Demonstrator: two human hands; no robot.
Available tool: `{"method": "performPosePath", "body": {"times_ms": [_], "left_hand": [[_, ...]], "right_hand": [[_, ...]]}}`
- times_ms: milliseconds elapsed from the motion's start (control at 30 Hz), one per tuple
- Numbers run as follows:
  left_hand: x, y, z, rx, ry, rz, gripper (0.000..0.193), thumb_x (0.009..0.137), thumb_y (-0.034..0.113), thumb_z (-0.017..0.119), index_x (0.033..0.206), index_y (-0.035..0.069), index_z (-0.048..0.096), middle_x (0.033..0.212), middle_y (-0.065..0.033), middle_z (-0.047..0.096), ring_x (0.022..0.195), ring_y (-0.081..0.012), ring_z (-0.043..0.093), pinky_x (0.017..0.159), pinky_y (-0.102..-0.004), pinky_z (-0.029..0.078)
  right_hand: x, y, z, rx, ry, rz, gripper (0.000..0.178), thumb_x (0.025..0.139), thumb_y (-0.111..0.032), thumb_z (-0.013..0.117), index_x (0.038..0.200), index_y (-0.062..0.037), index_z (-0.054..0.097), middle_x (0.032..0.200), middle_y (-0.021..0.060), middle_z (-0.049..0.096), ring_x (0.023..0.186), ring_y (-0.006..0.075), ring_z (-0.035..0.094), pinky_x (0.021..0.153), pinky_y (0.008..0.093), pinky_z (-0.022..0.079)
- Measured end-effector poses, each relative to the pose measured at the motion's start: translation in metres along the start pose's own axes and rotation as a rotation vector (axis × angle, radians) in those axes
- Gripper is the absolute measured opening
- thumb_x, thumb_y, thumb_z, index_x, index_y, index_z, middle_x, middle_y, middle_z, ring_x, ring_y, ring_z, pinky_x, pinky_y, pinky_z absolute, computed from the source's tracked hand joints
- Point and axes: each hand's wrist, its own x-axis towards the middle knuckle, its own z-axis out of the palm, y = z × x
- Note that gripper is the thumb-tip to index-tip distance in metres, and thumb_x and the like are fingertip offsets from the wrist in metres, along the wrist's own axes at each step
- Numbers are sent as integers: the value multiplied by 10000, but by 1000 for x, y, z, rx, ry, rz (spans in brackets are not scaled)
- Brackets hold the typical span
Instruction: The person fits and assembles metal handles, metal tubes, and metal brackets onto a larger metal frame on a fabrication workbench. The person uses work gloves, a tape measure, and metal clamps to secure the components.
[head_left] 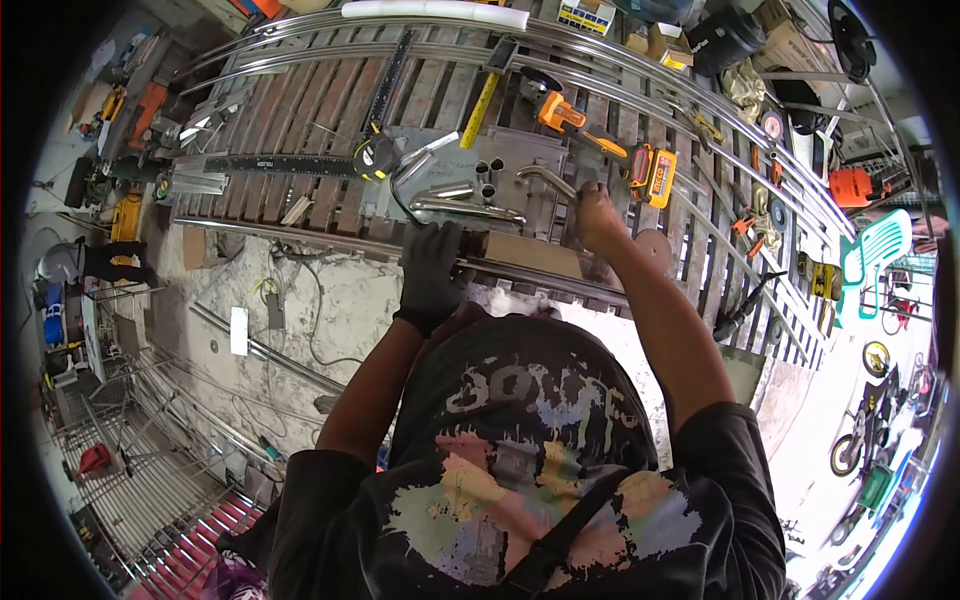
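My right hand [600, 218], bare, is closed around the near end of a bent metal tube [548, 178] with a hooked far end. My left hand [432, 268], in a dark glove, is at the near edge of the slatted metal table [330, 236] with its fingers curled. A thin dark curved strand [403, 207] runs to its fingertips; whether they grip it is hidden. Between my hands lie shiny curved tubes [470, 208] and short round tube pieces [484, 181], on grey metal plate [440, 150].
A yellow-and-black tape measure [376, 156] and black steel square [275, 164] lie left. An orange cordless angle grinder [560, 112] and yellow battery pack [652, 176] lie right. Long steel tubes [660, 88] cross the far side. A wire rack [170, 480] stands lower left.
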Motion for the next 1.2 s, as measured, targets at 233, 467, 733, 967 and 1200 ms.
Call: {"method": "performPosePath", "body": {"times_ms": [233, 467, 733, 967, 1200], "left_hand": [[3, 5, 3, -64, -76, 26, 863, 831, 358, 759, 1555, 44, 410, 1550, -187, 484, 1460, -406, 390, 1209, -563, 275], [7, 9, 8, -115, -94, 37, 929, 817, 352, 771, 1587, 37, 357, 1577, -203, 445, 1465, -421, 384, 1201, -570, 282], [8, 2, 11, 24, -67, 127, 1004, 807, 511, 799, 1600, 78, 361, 1520, -178, 479, 1457, -358, 404, 1203, -560, 244], [26, 12, -6, -6, -146, 97, 1000, 752, 490, 848, 1559, 84, 419, 1420, -180, 553, 1375, -362, 471, 1173, -531, 279], [9, 11, -10, 135, -105, 2, 1058, 722, 443, 881, 1596, 127, 376, 1425, -225, 538, 1338, -436, 468, 1138, -587, 316]], "right_hand": [[-45, 13, -46, 117, 81, 19, 274, 928, 0, 513, 1201, 15, 503, 1282, 347, 580, 1212, 498, 586, 996, 534, 489], [-45, 51, -33, -21, 151, 167, 310, 921, -49, 547, 1230, -62, 570, 1327, 245, 626, 1243, 431, 604, 1066, 576, 423], [-78, 86, -54, -1, 248, -32, 422, 886, -3, 551, 1297, -70, 624, 1228, 227, 688, 1123, 410, 665, 990, 505, 496], [-199, 208, -38, 50, 231, 151, 257, 866, -40, 627, 1099, 8, 724, 1037, 223, 740, 977, 395, 719, 865, 438, 580], [-221, 170, 23, 716, 326, 402, 299, 857, -106, 800, 1105, 31, 707, 897, 91, 753, 743, 147, 689, 682, 308, 557]]}}
